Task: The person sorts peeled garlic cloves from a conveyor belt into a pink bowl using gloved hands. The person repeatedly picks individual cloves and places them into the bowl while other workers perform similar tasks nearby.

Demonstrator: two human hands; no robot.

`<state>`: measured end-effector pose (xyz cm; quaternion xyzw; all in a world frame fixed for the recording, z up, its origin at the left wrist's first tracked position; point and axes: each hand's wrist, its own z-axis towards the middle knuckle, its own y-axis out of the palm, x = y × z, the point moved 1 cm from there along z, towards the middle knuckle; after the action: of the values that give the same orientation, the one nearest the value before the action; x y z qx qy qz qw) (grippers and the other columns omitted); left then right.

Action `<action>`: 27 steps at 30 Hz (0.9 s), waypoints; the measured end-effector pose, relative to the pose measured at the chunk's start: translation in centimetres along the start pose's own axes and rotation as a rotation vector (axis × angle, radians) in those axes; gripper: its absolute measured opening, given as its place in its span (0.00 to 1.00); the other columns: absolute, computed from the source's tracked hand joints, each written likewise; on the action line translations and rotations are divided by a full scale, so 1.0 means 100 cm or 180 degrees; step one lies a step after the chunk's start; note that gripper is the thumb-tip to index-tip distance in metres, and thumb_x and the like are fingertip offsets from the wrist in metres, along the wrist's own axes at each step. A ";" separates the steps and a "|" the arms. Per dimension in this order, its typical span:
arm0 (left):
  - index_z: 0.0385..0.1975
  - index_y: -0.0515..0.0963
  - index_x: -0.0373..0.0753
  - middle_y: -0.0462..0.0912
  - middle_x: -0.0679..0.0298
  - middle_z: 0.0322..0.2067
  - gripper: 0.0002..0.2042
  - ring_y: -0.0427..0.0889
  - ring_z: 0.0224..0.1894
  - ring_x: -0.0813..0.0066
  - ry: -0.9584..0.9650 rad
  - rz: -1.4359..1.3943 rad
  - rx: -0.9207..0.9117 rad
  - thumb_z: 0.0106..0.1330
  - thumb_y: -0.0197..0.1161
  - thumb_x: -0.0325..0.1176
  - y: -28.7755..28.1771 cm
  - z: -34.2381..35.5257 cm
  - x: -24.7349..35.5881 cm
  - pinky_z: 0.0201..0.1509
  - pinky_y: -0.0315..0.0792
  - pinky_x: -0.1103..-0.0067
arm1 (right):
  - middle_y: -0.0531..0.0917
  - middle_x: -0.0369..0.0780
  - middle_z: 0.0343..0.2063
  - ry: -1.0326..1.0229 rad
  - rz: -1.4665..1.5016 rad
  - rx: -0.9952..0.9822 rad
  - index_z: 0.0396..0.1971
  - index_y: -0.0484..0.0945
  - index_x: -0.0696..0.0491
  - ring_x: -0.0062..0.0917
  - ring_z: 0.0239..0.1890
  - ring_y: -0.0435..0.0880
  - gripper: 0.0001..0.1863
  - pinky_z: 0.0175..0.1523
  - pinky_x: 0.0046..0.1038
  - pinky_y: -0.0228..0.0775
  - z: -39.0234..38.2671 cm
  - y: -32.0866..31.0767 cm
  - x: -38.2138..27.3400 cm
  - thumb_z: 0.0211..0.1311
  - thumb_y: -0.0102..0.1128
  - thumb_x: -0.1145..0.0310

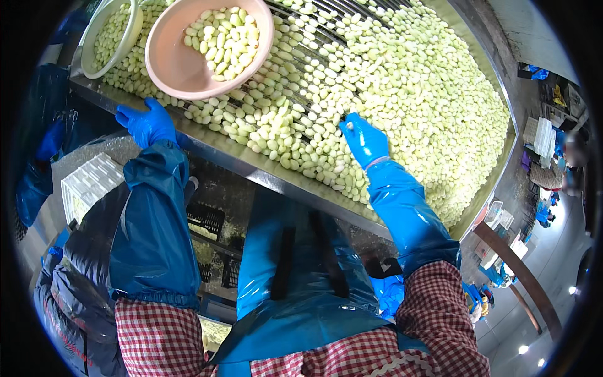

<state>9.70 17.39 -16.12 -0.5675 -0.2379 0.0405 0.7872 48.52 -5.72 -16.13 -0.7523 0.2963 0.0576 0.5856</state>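
Observation:
Pale green oval fruits (414, 94) cover a wide metal sorting tray (232, 164) with dark slats. Over them, near the middle, my right hand (366, 141) in a blue glove has its fingers curled together. Something small and pale shows at its fingertips, too little to name. Close to the tray's front rim on the left is my blue-gloved left hand (149, 124), fingers apart and holding nothing. Just beyond it, a pink basin (168, 53) rests on the fruits, partly filled with larger-looking ones. Both forearms wear blue waterproof sleeves.
A pale green basin (133, 28) of fruits stands at the far left. Another person's blue glove (50, 139) is beside the tray's left end. White crates (94, 182) stand below left; dark crates (206, 217) sit under the tray. A brown curved bar (518, 270) rises at right.

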 end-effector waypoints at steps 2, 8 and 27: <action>0.65 0.53 0.30 0.51 0.40 0.65 0.38 0.65 0.61 0.44 0.0096 0.0011 0.0022 0.60 0.56 0.47 0.002 0.002 -0.003 0.58 0.68 0.61 | 0.80 0.41 0.21 0.0925 0.1126 -0.0229 0.31 0.75 0.49 0.35 0.25 0.78 0.15 0.33 0.33 0.70 -0.001 -0.008 0.002 0.64 0.53 0.52; 0.65 0.53 0.30 0.51 0.40 0.65 0.38 0.64 0.62 0.45 -0.0085 0.0040 -0.0149 0.60 0.56 0.48 -0.007 -0.001 0.007 0.59 0.67 0.62 | 0.82 0.40 0.28 -0.0408 0.0453 -0.0681 0.40 0.76 0.46 0.38 0.30 0.82 0.09 0.32 0.37 0.73 -0.041 -0.015 -0.051 0.62 0.52 0.63; 0.64 0.53 0.27 0.55 0.39 0.62 0.37 0.71 0.55 0.42 0.0036 0.0113 0.0086 0.60 0.56 0.45 -0.012 -0.002 0.014 0.53 0.72 0.62 | 0.79 0.42 0.31 -0.0725 -0.1018 -0.1243 0.42 0.72 0.48 0.39 0.34 0.81 0.10 0.33 0.39 0.72 -0.038 0.041 -0.052 0.61 0.49 0.66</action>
<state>10.82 17.25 -14.60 -0.5612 -0.2226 0.0545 0.7953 41.23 -7.81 -16.17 -0.8768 0.0893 0.1047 0.4607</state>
